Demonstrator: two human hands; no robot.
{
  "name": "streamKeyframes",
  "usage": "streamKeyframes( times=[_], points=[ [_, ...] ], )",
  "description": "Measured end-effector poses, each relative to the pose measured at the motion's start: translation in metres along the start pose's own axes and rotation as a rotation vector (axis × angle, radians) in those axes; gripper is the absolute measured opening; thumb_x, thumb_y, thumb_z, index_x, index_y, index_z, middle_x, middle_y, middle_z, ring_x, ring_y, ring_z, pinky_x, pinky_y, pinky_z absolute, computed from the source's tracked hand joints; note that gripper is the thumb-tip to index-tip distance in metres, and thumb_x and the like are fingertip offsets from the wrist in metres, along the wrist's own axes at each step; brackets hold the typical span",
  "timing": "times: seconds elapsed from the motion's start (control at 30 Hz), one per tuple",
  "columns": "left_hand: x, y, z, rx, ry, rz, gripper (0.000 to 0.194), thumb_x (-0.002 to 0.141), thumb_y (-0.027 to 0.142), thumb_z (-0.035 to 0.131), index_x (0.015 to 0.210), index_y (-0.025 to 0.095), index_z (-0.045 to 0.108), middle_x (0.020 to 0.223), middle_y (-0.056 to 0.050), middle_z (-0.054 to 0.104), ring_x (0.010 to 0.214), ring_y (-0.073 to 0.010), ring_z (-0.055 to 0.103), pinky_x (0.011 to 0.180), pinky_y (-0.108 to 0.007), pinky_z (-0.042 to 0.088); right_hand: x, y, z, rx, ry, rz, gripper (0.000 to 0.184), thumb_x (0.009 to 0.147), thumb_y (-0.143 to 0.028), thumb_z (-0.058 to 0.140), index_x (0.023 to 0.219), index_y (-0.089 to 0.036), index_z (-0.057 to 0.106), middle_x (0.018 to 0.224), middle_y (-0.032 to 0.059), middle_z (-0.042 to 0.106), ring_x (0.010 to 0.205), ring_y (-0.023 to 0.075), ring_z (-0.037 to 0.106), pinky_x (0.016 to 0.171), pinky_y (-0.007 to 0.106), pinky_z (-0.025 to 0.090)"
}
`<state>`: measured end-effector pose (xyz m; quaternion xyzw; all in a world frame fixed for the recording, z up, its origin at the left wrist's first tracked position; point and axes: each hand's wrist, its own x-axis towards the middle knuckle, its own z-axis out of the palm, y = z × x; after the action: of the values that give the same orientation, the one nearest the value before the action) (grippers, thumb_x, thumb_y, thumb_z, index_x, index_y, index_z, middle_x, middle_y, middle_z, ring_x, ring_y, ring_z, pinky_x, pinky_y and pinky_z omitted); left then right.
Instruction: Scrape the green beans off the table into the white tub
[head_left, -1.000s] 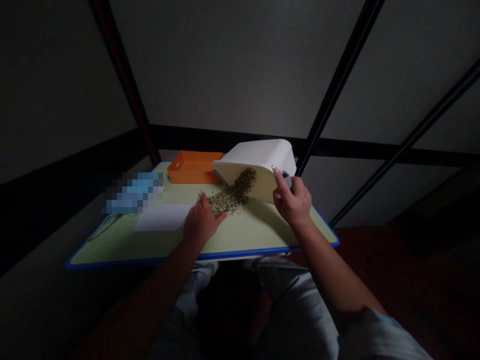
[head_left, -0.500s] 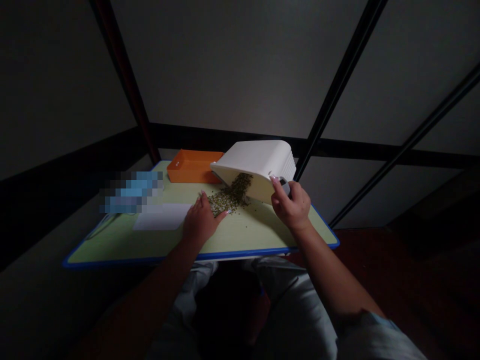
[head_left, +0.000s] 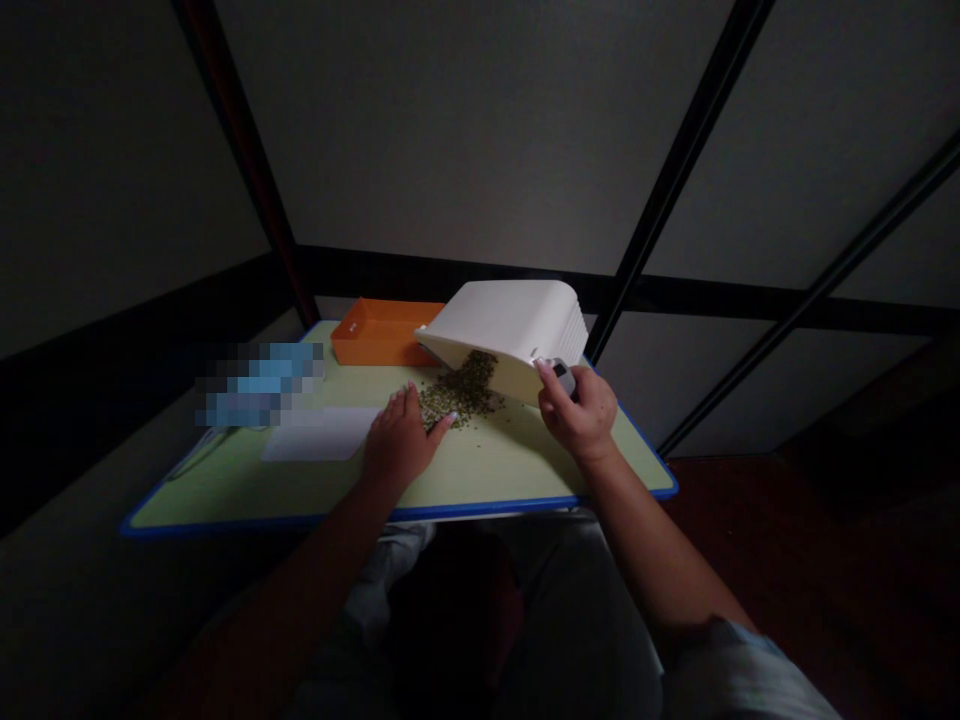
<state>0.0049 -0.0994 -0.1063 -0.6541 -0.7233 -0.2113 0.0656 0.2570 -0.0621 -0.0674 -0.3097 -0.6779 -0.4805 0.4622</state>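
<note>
A white plastic bin (head_left: 510, 315) lies tipped on its side on the table, its mouth facing left and toward me. My right hand (head_left: 579, 412) is closed around the bin's grey handle (head_left: 561, 378) at the near rim. Small greenish-brown beans (head_left: 474, 380), perhaps mung beans, form a heap at the bin's mouth and spread over the tabletop to the left. At the left edge of the beans lies my left hand (head_left: 401, 440), palm down, thumb apart from the fingers and nothing held. Its fingertips touch or nearly touch the beans. The bin's deep inside is hidden.
Behind my left hand an orange tray (head_left: 382, 345) stands at the back, partly behind the bin. A white sheet (head_left: 319, 435) lies left of my hand, near a blurred blue item (head_left: 262, 385). The pale green table (head_left: 480, 480) has a blue edge, with walls behind.
The whole view has shifted slightly left. Both hands keep nearly the same places, and the bin stays tipped in my right hand. The bean heap looks much the same.
</note>
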Motion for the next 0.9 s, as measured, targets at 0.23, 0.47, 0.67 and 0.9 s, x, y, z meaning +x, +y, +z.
streamKeyframes(
  times=[0.23,0.47,0.67,0.9],
  points=[
    [-0.001,0.001,0.000,0.013,0.001,-0.006,0.077,0.087,0.055,0.041,0.141,0.001,0.031,0.142,-0.027,0.046,0.136,-0.0319,0.042,0.110,-0.044,0.037,0.003,0.000,-0.003,0.033,0.017,-0.025,0.069,0.080,-0.010,0.060,0.140,-0.039,0.045,0.074,0.0009,0.045,0.067,0.0122,0.038,0.062,0.026,0.030],
    [-0.001,0.001,0.000,0.015,0.004,-0.014,0.076,0.086,0.055,0.041,0.140,0.002,0.033,0.141,-0.026,0.047,0.135,-0.0307,0.043,0.110,-0.043,0.037,0.007,0.006,-0.004,0.005,0.003,-0.039,0.069,0.081,-0.011,0.059,0.142,-0.039,0.042,0.075,0.0011,0.045,0.067,0.0124,0.038,0.062,0.027,0.029],
    [-0.001,0.000,0.002,0.008,0.005,-0.009,0.077,0.087,0.055,0.038,0.141,0.002,0.031,0.142,-0.027,0.045,0.136,-0.0324,0.042,0.110,-0.043,0.037,0.010,0.009,-0.002,-0.033,0.035,-0.068,0.077,0.081,-0.011,0.060,0.147,-0.040,0.032,0.075,0.0012,0.047,0.066,0.0129,0.036,0.061,0.028,0.028],
    [-0.002,0.000,0.003,0.002,0.019,-0.012,0.076,0.087,0.055,0.038,0.142,0.003,0.031,0.141,-0.025,0.047,0.135,-0.0305,0.043,0.110,-0.044,0.036,0.006,0.013,0.001,0.087,-0.013,-0.020,0.062,0.082,-0.012,0.058,0.136,-0.041,0.050,0.073,0.0014,0.047,0.065,0.0125,0.035,0.060,0.029,0.028]
  ],
)
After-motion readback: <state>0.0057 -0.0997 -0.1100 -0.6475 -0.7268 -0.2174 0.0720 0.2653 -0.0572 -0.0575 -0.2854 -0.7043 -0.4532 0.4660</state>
